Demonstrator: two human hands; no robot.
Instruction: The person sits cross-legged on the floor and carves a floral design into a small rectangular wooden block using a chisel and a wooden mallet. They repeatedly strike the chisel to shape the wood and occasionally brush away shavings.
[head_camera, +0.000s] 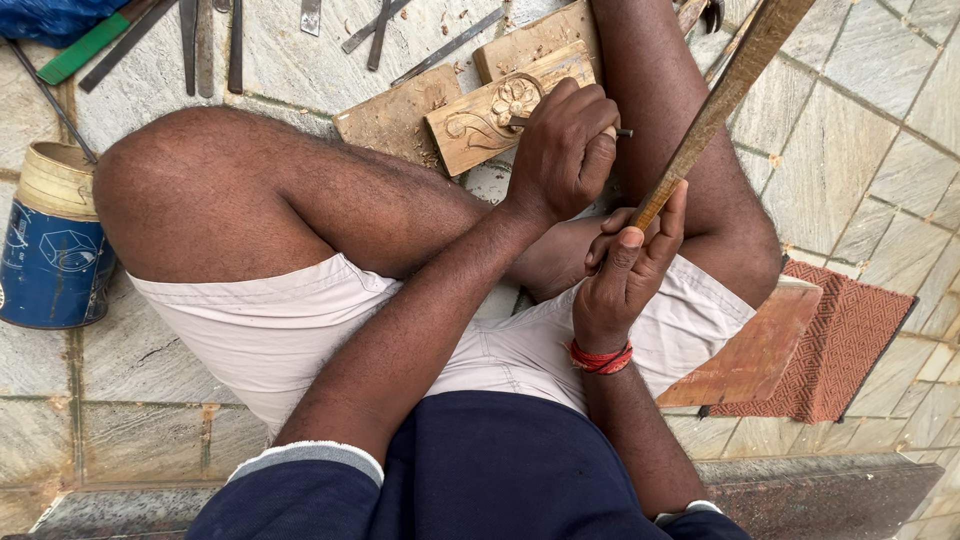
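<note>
Left hand fingers clenched around chisel, axis horizontal, tip toward carved wooden block. Right hand grasps mallet handle, rising diagonally beyond fingertips.

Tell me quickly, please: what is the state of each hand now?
Left hand: closed around a thin metal chisel, over the carved wooden block.
Right hand: closed around the lower end of a long wooden stick.

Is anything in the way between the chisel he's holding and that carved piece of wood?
Nothing visible is. The left hand grips the chisel right over the carved wood block, beside its flower carving; the tip itself is hidden under the hand. The right hand holds a wooden mallet handle off to the side.
</note>
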